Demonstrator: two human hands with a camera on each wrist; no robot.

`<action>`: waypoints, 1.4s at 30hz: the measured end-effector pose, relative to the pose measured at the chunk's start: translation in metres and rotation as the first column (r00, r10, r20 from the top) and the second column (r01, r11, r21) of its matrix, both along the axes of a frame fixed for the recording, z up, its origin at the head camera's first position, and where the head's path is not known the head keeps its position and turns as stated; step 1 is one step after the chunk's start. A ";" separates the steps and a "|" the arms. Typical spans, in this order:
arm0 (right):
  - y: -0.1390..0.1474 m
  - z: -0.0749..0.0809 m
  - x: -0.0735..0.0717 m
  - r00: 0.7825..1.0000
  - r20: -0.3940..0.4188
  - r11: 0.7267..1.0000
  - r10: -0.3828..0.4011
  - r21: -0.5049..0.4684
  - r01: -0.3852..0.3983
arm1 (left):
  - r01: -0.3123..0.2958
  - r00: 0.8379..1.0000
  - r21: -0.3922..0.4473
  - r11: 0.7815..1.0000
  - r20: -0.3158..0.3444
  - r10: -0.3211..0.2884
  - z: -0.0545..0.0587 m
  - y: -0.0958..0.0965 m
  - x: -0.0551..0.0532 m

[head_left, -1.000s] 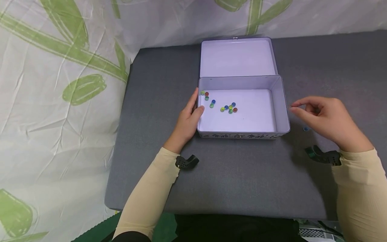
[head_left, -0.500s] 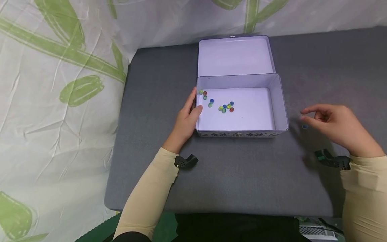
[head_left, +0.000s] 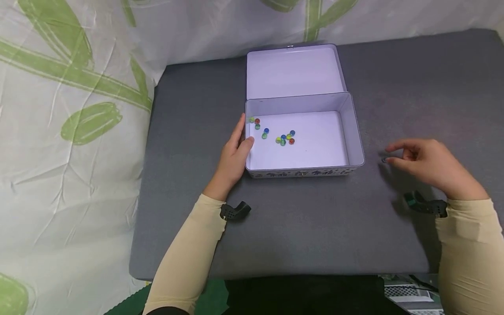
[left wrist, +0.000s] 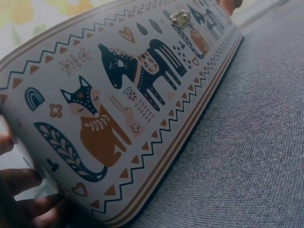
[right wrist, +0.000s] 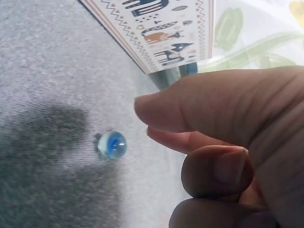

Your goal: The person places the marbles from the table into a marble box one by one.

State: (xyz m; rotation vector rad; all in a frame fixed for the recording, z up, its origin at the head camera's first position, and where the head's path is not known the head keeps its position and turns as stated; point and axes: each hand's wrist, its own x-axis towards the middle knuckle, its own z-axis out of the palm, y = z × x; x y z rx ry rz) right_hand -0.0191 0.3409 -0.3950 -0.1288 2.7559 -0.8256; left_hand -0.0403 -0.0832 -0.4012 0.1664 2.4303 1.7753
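Observation:
A hinged tin box (head_left: 305,173) with a pale inside and printed animals on its outer wall stands with its lid (head_left: 295,72) folded back. Several coloured glass marbles (head_left: 283,137) lie on its floor towards the left. My left hand (head_left: 233,159) holds the box's left end, thumb over the rim and fingers along the outer wall. On the cloth to the right of the box lies one clear marble with a blue core (right wrist: 113,145). Just above it is my right hand (head_left: 433,164), thumb and index finger extended and apart, the other fingers curled, nothing between them.
A grey cloth-covered table (head_left: 315,232) carries the box. White curtain with green leaf print (head_left: 90,166) hangs along the left and back edges. A black wrist camera (head_left: 425,205) juts from the right sleeve, another from the left.
My right hand has moved away from the box's right side, over to the lone marble, its thumb and index finger parting. The left hand stays on the box. The head view has shifted slightly.

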 end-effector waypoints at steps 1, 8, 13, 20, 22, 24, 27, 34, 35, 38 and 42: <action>0.000 -0.001 0.000 1.000 0.007 1.000 0.004 0.004 -0.004 | 0.000 1.000 0.003 1.000 -0.001 0.000 0.000 0.000 0.000; 0.001 -0.009 -0.001 1.000 0.022 0.999 0.018 0.033 -0.019 | -0.005 1.000 0.001 1.000 0.011 0.005 -0.003 0.000 -0.002; 0.000 -0.017 -0.002 1.000 0.011 0.999 0.023 0.033 -0.023 | -0.008 1.000 0.001 1.000 0.019 0.008 -0.004 -0.001 -0.001; 0.001 -0.020 -0.001 1.000 0.003 0.999 0.013 0.044 -0.013 | -0.004 1.000 0.003 1.000 0.013 0.004 -0.003 -0.001 0.000; 0.000 -0.019 -0.001 1.000 -0.001 0.999 0.011 0.046 -0.010 | -0.005 1.000 0.003 1.000 0.011 0.005 -0.003 -0.001 0.000; -0.001 -0.018 -0.001 1.000 -0.004 0.999 0.011 0.046 -0.011 | -0.003 1.000 0.008 1.000 0.007 0.003 -0.003 -0.002 0.000; -0.001 -0.017 -0.001 1.000 -0.007 0.999 0.008 0.043 -0.008 | 0.003 1.000 0.016 1.000 -0.006 -0.003 -0.003 -0.002 0.000; -0.002 -0.010 -0.005 1.000 -0.022 1.000 0.003 0.013 -0.003 | 0.006 1.000 0.003 1.000 -0.012 -0.006 -0.001 -0.002 0.001; -0.002 -0.009 -0.006 1.000 -0.024 1.000 0.002 0.009 -0.002 | 0.005 1.000 0.004 1.000 -0.010 -0.005 -0.002 -0.002 0.001; -0.004 -0.001 -0.009 0.999 -0.033 1.000 -0.004 0.009 0.004 | 0.001 1.000 0.006 1.000 -0.004 -0.001 -0.002 -0.002 0.001; -0.009 0.008 -0.013 0.998 -0.068 1.000 0.009 0.009 -0.009 | 0.003 1.000 0.005 1.000 -0.002 -0.003 -0.002 -0.002 0.001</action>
